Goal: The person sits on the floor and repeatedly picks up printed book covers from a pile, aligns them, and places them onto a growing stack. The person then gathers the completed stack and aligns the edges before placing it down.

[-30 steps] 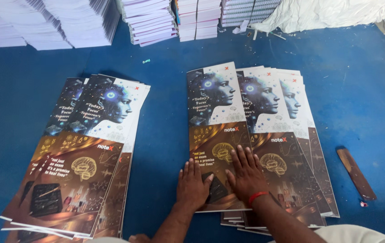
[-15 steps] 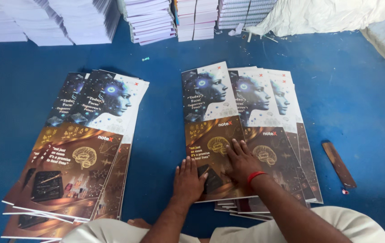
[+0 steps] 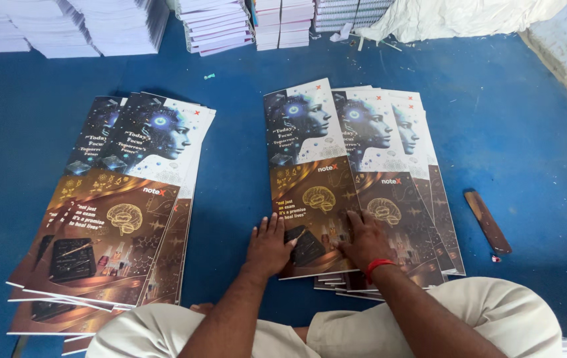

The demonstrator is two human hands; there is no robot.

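Observation:
A fanned pile of printed cover sheets [image 3: 336, 166], each with a pale robot-like head above a brown lower half, lies on the blue floor in front of me. My left hand [image 3: 269, 246] lies flat, fingers spread, on the near left corner of the top sheet. My right hand [image 3: 366, 240], a red band at its wrist, presses flat on the same pile just to the right. A second pile of the same sheets [image 3: 107, 212] lies to my left, untouched.
Stacks of white paper blocks [image 3: 64, 26] and bound pads [image 3: 220, 23] line the far edge. A white cloth [image 3: 462, 16] is heaped at the far right. A flat brown wooden strip [image 3: 488, 222] lies on the blue floor [image 3: 243, 119] right of the pile. My knees are at the bottom.
Both hands have stayed flat on the right pile, shifting slightly to the left with the top sheet. The view has moved a little.

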